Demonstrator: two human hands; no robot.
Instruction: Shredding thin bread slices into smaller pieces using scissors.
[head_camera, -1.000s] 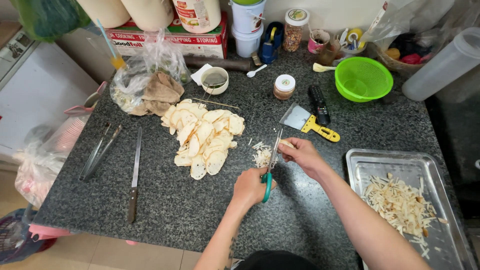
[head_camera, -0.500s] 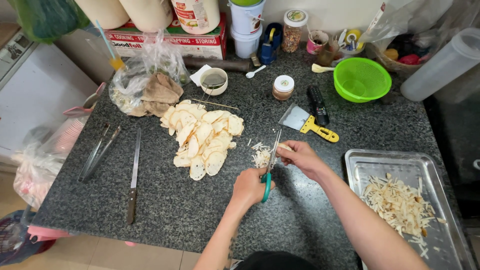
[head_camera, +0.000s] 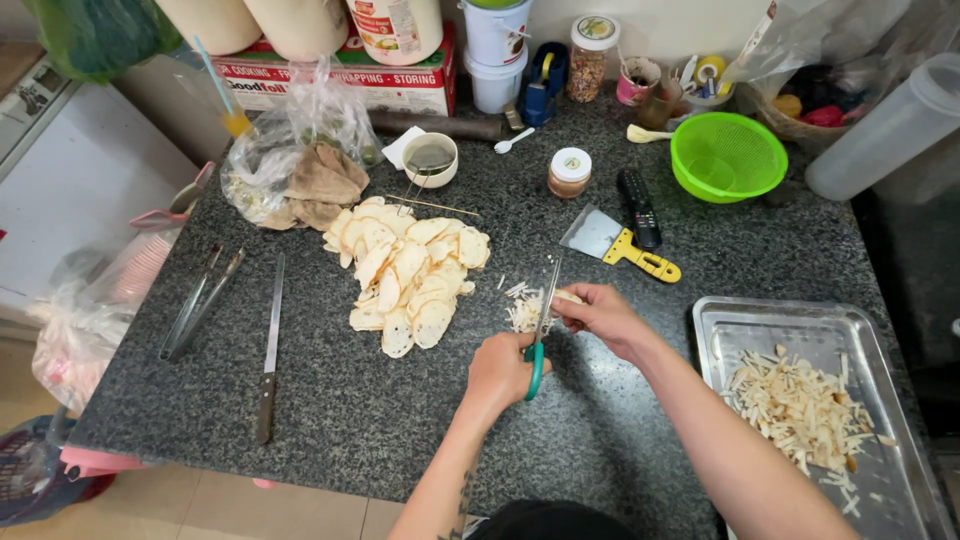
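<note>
Snipping continues unchanged: left hand (head_camera: 497, 372) grips green-handled scissors (head_camera: 541, 328), right hand (head_camera: 600, 315) pinches a pale slice (head_camera: 566, 297) over the shred pile (head_camera: 524, 309).

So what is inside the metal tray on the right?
The metal tray holds a loose heap of thin pale cut strips, spread toward its near end. Most of the far part is bare metal. The tray's lower right corner is outside the picture.

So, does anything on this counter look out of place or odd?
Yes: a black remote control lies among the food things, beside the yellow-handled scraper. Some cut strips are scattered apart from the pile in the metal tray. Otherwise nothing stands out.
</note>
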